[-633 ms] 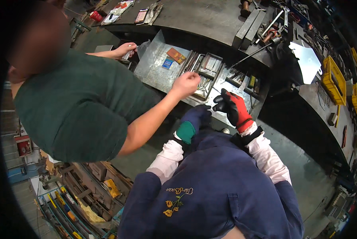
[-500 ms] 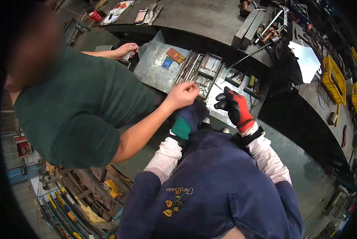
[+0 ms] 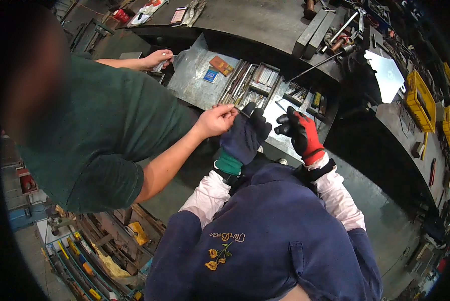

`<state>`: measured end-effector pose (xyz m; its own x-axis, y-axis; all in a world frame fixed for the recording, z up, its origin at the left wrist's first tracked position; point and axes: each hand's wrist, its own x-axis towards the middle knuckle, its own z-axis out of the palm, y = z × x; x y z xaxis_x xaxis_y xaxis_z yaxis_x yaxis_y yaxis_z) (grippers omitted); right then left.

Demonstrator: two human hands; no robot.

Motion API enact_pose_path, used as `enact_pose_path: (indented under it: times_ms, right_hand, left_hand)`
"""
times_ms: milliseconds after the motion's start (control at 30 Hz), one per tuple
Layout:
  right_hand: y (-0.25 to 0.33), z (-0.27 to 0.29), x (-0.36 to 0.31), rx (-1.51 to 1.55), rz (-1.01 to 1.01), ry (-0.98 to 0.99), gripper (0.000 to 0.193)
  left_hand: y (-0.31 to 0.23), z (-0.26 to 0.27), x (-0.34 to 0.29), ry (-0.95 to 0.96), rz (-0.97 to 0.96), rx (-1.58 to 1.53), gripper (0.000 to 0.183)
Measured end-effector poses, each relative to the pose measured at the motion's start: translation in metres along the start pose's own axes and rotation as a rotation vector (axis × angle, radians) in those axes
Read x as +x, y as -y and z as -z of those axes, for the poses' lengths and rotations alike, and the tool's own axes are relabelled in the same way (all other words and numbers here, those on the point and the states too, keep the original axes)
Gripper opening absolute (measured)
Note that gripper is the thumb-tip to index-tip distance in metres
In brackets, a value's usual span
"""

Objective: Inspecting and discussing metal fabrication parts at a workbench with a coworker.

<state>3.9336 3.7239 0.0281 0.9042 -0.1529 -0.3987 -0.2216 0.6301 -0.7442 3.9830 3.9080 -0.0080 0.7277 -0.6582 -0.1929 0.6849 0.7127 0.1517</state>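
My right hand (image 3: 302,134), in a red and black glove, is closed with a thin metal rod (image 3: 281,106) at its fingertips, over the drawer's front part. My left hand (image 3: 244,134), in a dark blue glove with black fingertips and a green cuff, is raised beside it with fingers apart. Next to its fingertips, a co-worker's bare hand (image 3: 216,121) pinches a short dark rod (image 3: 242,113); whether my glove touches that rod is unclear. Below both hands lies an open metal drawer (image 3: 189,90) with long thin rods (image 3: 237,83) and trays of small bits (image 3: 266,78).
The co-worker in a green shirt (image 3: 104,115) stands close on my left, the other hand (image 3: 157,59) at a clear plastic sheet. An orange box (image 3: 221,65) and a blue packet (image 3: 211,76) lie in the drawer. Steel blocks (image 3: 312,35) and yellow crates (image 3: 419,103) sit on the benches.
My left hand has come up and forward to the rod in the co-worker's fingers. That co-worker's near hand has shifted slightly left and down. My right hand has barely moved.
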Motion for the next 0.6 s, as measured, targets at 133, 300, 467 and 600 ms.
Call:
enact_pose_path:
  times_ms: [133, 300, 467, 600]
  right_hand:
    - [-0.001, 0.001, -0.001, -0.087, -0.016, 0.055, 0.037]
    - [-0.004, -0.002, -0.002, -0.046, -0.026, 0.099, 0.037]
    - [-0.004, 0.005, 0.001, -0.213, -0.006, 0.243, 0.033]
    - [0.003, 0.001, -0.004, -0.309, 0.030, 0.274, 0.032]
  left_hand:
    - [0.001, 0.009, 0.000, -0.045, 0.015, -0.155, 0.036]
    - [0.009, 0.017, -0.004, -0.166, -0.069, 0.002, 0.031]
    - [0.010, 0.013, -0.015, -0.103, -0.151, 0.936, 0.031]
    - [0.006, -0.005, -0.023, -0.053, -0.032, 0.614, 0.032]
